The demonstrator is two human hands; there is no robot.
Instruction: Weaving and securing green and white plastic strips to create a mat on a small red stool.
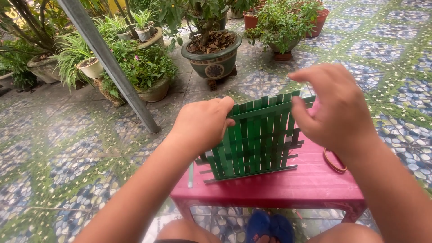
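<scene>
Red stool (288,184): one woven mat (256,139), two hands.

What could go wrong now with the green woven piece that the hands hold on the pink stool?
1. The green woven panel stands on edge, and only the left hand seems to grip it. It may tip over.
2. The strip ends at its sides look loose, so the weave may slip apart when the right hand pulls.
3. The rubber band lies near the edge of the pink stool and may be knocked off.
</scene>
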